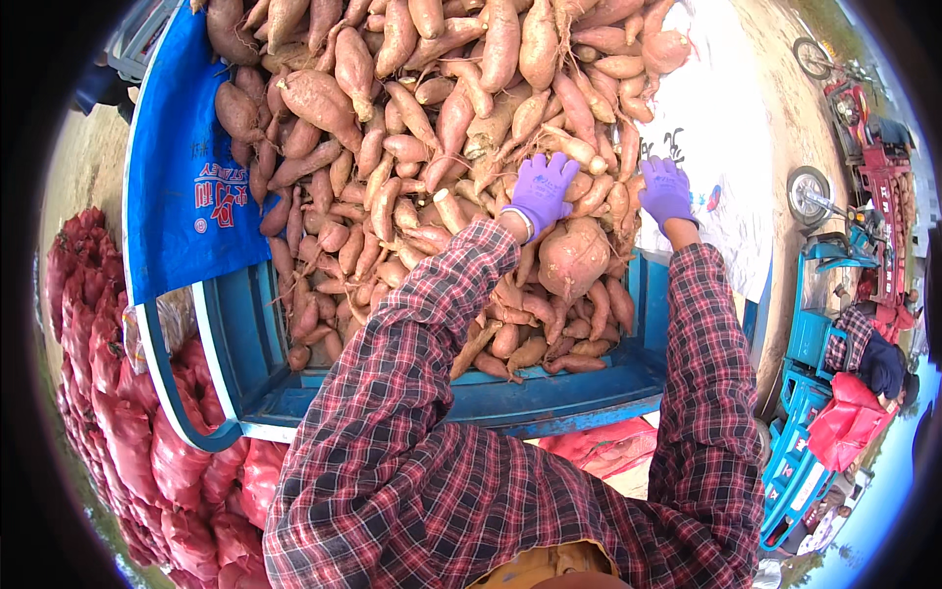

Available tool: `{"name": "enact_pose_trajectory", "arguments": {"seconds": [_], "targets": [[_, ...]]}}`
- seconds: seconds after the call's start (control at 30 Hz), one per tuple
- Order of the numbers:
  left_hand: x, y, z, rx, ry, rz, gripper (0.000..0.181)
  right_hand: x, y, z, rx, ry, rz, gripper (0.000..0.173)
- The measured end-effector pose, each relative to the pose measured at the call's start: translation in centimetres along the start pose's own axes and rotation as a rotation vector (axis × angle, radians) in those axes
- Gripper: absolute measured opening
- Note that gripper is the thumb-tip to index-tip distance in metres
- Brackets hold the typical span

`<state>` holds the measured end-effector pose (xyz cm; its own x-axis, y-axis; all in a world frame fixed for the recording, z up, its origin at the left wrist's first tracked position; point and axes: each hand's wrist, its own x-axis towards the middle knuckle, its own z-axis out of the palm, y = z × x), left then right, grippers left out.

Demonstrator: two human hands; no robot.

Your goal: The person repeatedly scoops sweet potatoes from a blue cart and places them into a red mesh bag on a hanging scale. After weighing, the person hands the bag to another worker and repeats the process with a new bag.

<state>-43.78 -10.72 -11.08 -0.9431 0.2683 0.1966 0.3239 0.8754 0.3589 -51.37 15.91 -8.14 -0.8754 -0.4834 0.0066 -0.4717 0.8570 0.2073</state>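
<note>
A heap of sweet potatoes (383, 199) fills the blue metal cargo bed (544, 401) in front of me. My left hand (543, 190), in a purple glove, lies palm down on the heap with its fingers apart. Just below it sits a large round sweet potato (574, 258). My right hand (666, 191), gloved alike, rests at the heap's right edge against a white sheet (725, 147) draped over the side wall. Its fingers are apart, and nothing shows in its grasp. Both palms are hidden from view.
A blue printed sheet (165, 199) covers the left wall. Red mesh sacks (180, 456) are stacked at lower left, and another red mesh sack (607, 445) lies below the bed. At right stand a blue cargo tricycle (798, 423), a motorcycle wheel (808, 195) and a person in plaid (846, 342).
</note>
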Motion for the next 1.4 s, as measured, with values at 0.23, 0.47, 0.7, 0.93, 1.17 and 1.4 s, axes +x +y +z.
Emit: {"name": "enact_pose_trajectory", "arguments": {"seconds": [0.23,0.47,0.7,0.93,1.17,1.4], "targets": [[-7.4,-2.1,0.8,-0.242,0.030,-0.130,0.083,3.7,-3.1,1.5,-0.443,-0.605,-0.106,0.027],[-9.5,-1.9,-3.1,-1.259,-0.195,-0.566,0.064,-3.4,-5.3,-1.9,-0.226,-0.758,0.020,0.053],[-13.6,-0.1,-5.4,-1.997,-0.329,-0.601,0.068,-16.4,-4.8,-12.1,0.211,-0.286,0.554,0.065],[-16.0,5.5,-4.7,-1.010,-0.004,0.218,0.077,-34.9,-9.9,-16.5,1.039,0.252,1.072,0.080],[-18.8,14.9,-10.7,-1.930,-0.556,-0.391,0.091,-60.9,-18.5,-11.0,1.372,0.684,1.614,0.074],[-27.7,31.2,-4.0,-1.929,-1.246,-0.428,0.074,-72.3,-28.0,5.5,1.213,0.486,1.905,0.087]]}}
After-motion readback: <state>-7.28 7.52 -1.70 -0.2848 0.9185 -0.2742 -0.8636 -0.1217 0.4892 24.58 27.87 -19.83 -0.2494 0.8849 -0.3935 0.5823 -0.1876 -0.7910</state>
